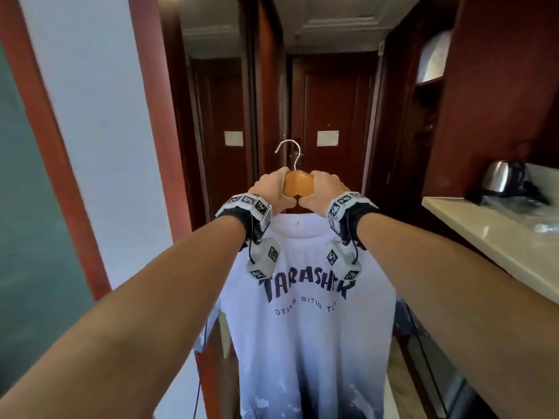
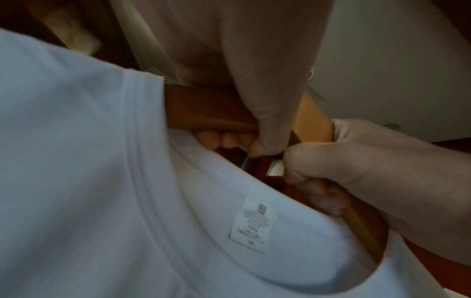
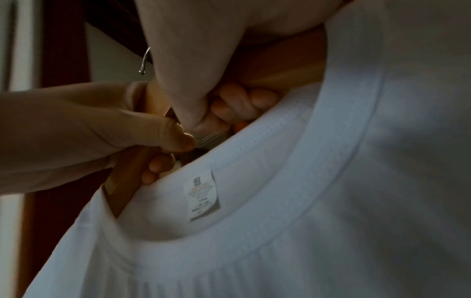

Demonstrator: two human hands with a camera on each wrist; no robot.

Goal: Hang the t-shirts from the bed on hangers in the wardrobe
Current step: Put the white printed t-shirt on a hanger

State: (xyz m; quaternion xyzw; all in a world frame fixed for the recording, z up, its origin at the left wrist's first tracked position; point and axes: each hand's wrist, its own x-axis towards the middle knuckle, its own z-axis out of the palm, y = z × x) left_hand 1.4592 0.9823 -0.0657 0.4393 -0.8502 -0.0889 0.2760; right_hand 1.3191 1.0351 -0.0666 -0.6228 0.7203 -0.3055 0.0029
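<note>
Both hands meet at the centre of a honey-coloured wooden hanger (image 1: 299, 182) with a curved silver metal hook (image 1: 289, 153). The left hand (image 1: 273, 189) is clamped on the hanger's left shoulder and the right hand (image 1: 323, 190) on its right shoulder, each grip curled fully round the wood, with the thumbs touching each other under the hanger's centre. In the left wrist view the left fingertips (image 2: 224, 141) show under the wooden bar; in the right wrist view the right fingertips (image 3: 244, 98) curl beneath it in the same way.

The hook rises straight above the two grips, free of any rail. A white cotton t-shirt with dark block lettering on the chest (image 1: 305, 322) hangs directly below the grips, its ribbed round collar (image 3: 318, 153) just under the knuckles and the hanger's arms running into the shoulders. A small white printed label (image 2: 253, 223) sits inside the neck, below the thumbs.

Beyond the grips stands a dark red-brown wooden door (image 1: 329, 116). To the right of the right grip a pale stone bench (image 1: 496, 237) carries a shiny steel kettle (image 1: 499, 175).
</note>
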